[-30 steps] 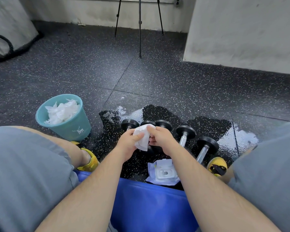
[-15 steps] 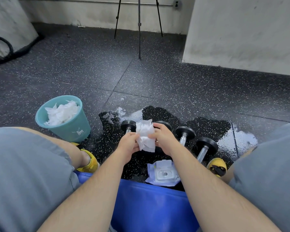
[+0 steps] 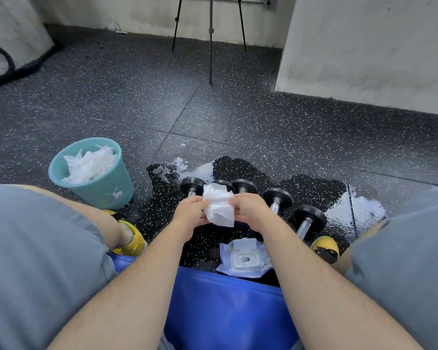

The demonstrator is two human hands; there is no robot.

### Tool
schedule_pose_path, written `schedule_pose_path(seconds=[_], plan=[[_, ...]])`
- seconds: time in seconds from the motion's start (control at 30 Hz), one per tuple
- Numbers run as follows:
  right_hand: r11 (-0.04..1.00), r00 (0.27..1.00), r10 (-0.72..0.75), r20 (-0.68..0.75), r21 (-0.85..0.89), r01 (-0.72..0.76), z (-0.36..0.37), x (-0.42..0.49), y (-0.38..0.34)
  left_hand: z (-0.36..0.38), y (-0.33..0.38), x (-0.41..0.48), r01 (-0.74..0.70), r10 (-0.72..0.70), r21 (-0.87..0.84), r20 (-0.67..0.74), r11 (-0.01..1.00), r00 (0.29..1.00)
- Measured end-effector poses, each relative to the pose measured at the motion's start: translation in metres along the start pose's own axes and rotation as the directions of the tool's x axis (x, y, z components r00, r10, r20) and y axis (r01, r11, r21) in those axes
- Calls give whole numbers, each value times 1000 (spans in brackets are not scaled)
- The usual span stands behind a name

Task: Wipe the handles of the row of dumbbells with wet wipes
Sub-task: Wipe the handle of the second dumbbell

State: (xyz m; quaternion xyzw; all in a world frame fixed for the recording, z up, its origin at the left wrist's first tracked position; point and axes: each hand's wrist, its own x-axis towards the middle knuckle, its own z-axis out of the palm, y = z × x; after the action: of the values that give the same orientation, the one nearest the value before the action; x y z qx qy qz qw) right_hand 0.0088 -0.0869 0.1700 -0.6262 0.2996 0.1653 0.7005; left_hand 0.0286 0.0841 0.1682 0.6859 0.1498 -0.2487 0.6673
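Observation:
A white wet wipe hangs crumpled between my left hand and my right hand, each pinching one side of it. Both hands hover above a row of several black dumbbells with chrome handles on the wet floor. The leftmost dumbbell and the two on the right show clearly; the middle ones are largely hidden behind the wipe and my hands. A wet wipe pack with its lid open lies on the floor below my hands.
A teal bin full of used white wipes stands at the left, next to my left knee. I sit on a blue pad, with yellow shoes either side. A tripod stands far back; a white wall at right.
The wipe has been spread out from a tight wad into a looser sheet held between both hands, which have dropped slightly toward me.

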Motion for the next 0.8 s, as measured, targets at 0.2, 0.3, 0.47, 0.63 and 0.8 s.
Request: schedule_pose_path(seconds=[0.2,0.3,0.47,0.63,0.8], plan=[[987,999,-32,23,-155,36,-5,-17,-2,-2,3,0,3,-7,78,42,997,999],[984,993,-117,22,-130,118,-6,-20,-2,-2,0,2,-8,6,99,28,995,1000],[962,978,-202,48,-180,207,-6,-20,-1,4,1,0,34,-31,-36,91,999,995],[975,987,-160,24,-153,162,-7,-22,0,11,-4,2,40,-38,-27,53,999,998],[946,979,-196,-61,-272,173,-7,-11,16,19,-13,12,57,-60,-98,-24,994,998]])
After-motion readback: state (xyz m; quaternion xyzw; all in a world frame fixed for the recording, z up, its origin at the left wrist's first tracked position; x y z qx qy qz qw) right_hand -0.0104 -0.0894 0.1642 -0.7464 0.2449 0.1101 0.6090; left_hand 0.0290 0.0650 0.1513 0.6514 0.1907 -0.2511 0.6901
